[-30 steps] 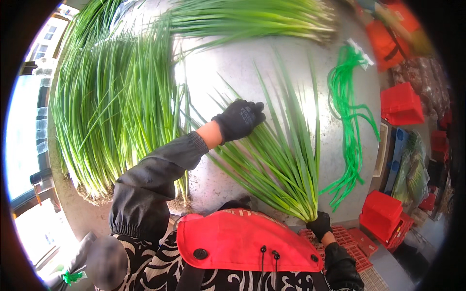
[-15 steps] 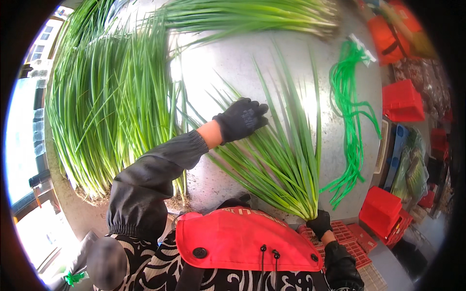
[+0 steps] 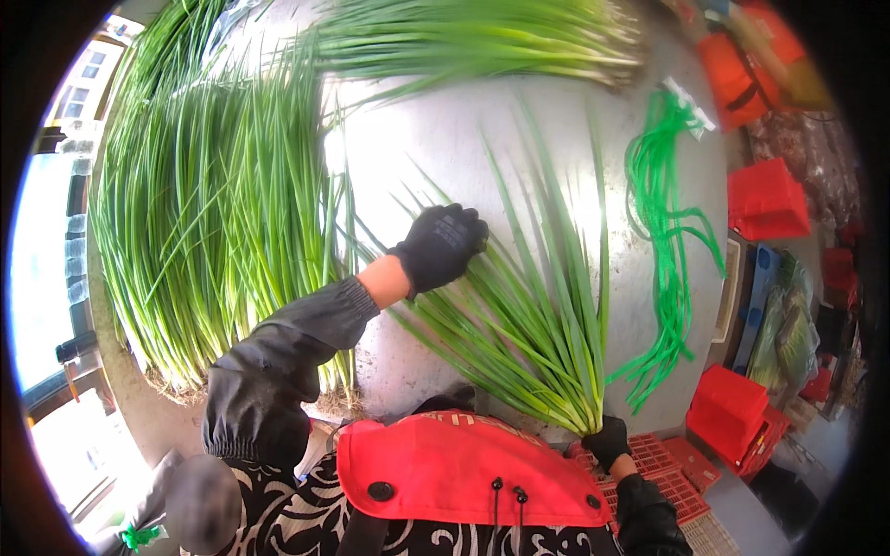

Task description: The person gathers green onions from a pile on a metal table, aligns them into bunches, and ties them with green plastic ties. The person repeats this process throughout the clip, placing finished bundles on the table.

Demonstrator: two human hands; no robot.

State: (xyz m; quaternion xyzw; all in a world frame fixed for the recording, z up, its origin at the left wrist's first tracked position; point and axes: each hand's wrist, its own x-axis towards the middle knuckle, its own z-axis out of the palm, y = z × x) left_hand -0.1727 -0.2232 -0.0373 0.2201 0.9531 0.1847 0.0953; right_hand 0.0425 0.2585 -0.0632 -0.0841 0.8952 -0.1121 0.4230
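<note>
My right hand (image 3: 608,443), in a black glove, is closed round the root end of a bunch of spring onions (image 3: 547,343) near the front of the metal table. The green leaves fan out away from me over the tabletop. My left hand (image 3: 443,248), also black-gloved, is curled closed over the leaves on the left side of this fan, farther up. Leaves run in under its fingers, though the fingertips are hidden. To the left lies a thick pile of spring onions (image 3: 213,222), roots toward me.
More spring onions (image 3: 482,42) lie crosswise at the far side. Green ties (image 3: 663,241) hang together on the table's right part. Past the right edge are red crates (image 3: 728,412), a red box (image 3: 768,199) and bagged greens (image 3: 788,324). A red grid crate (image 3: 654,463) stands near my right forearm.
My left hand has slid a little left and toward me over the leaves, its fingers still closed. My right hand keeps its hold at the root end, slightly nearer me.
</note>
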